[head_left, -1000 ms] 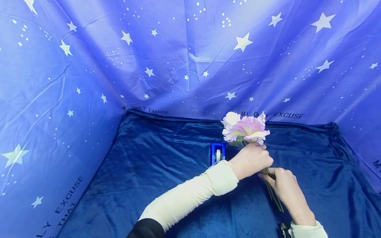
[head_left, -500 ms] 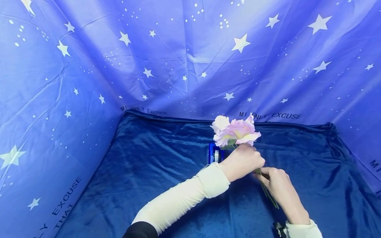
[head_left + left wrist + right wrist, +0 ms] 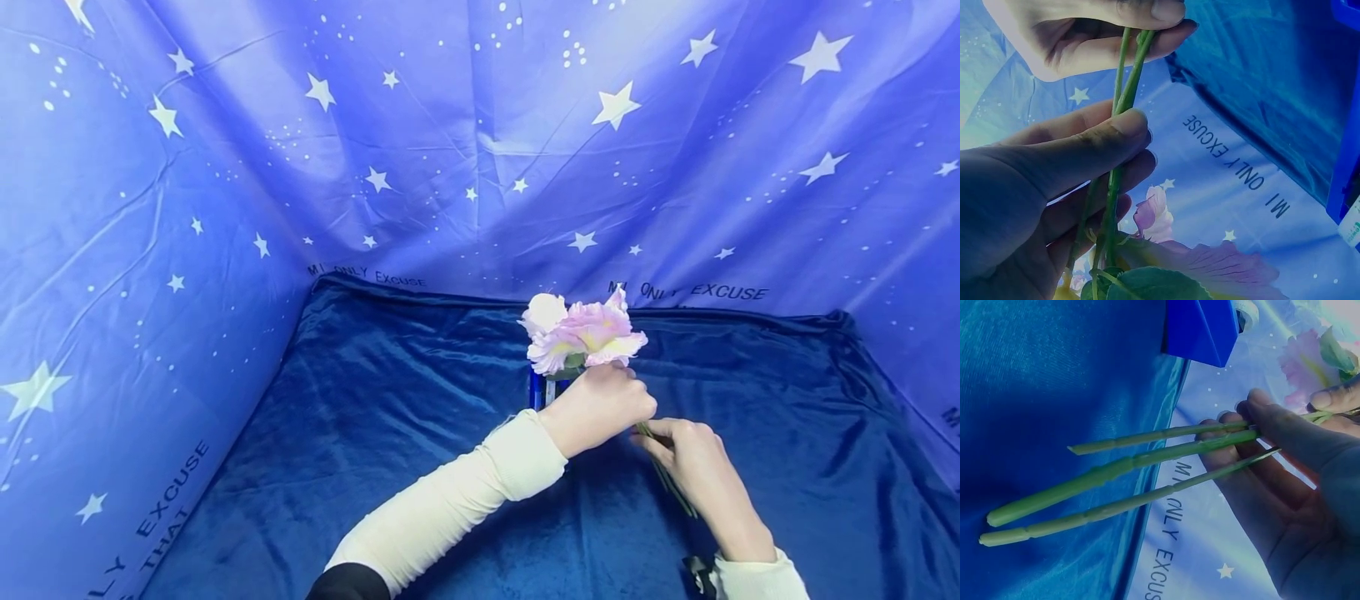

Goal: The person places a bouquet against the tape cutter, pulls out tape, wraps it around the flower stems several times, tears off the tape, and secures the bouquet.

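My left hand (image 3: 600, 407) grips a small bunch of flowers just below the blooms, thumb and fingers around the green stems (image 3: 1114, 194). A large pink-purple flower (image 3: 592, 329) with yellowish petal bases and a paler, whitish bloom (image 3: 543, 315) top the bunch. Lower down, my right hand (image 3: 701, 467) pinches the same stems between thumb and fingers. Three cut stem ends (image 3: 1060, 494) stick out past that hand in the right wrist view. Just behind my left hand stands a blue tape dispenser (image 3: 536, 388), partly hidden by the blooms and the hand.
Dark blue velvety cloth (image 3: 360, 400) covers the table. Star-printed blue curtains (image 3: 480, 150) rise at the back and both sides. A roll of tape (image 3: 1247, 314) shows in the dispenser in the right wrist view.
Both hands and the bunch have shifted left, so the blooms now overlap the tape dispenser in the head view. Both hands keep their hold on the stems.
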A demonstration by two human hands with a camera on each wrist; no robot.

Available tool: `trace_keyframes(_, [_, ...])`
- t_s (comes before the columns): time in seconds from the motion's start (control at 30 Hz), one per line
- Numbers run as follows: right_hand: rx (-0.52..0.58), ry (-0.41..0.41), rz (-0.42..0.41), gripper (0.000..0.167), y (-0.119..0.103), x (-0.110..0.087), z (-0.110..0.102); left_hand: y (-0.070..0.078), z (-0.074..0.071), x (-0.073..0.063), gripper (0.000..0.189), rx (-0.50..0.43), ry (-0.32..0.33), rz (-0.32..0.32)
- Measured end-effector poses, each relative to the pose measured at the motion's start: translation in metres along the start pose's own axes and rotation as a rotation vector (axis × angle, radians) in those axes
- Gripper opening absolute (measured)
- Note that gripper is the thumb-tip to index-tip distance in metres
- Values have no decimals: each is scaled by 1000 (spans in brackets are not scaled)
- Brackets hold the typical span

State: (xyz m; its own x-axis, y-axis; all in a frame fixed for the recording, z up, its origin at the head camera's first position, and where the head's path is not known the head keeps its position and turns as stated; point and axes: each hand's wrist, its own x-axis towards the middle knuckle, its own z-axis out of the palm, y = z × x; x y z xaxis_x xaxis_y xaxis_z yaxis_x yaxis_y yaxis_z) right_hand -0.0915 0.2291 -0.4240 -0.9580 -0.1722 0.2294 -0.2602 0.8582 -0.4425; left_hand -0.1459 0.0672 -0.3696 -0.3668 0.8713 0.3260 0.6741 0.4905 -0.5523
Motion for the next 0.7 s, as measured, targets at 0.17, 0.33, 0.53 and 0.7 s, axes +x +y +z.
trace_keyframes(0.17, [7,3,-12,8,-1,0,1,-1,-2,-3,35,5,-4,-6])
trace_keyframes(0.33, [12,1,-49,1,-2,2,2,-3,-3,-9,37,0,-17,-17])
trace_keyframes(0.53, [12,-27,-66,6,-6,6,1,-9,-4,-17,34,4,-16,-32])
trace_keyframes(0.7, [13,-29,-92,10,-10,8,1,-16,-4,-27,28,-31,-37,-61])
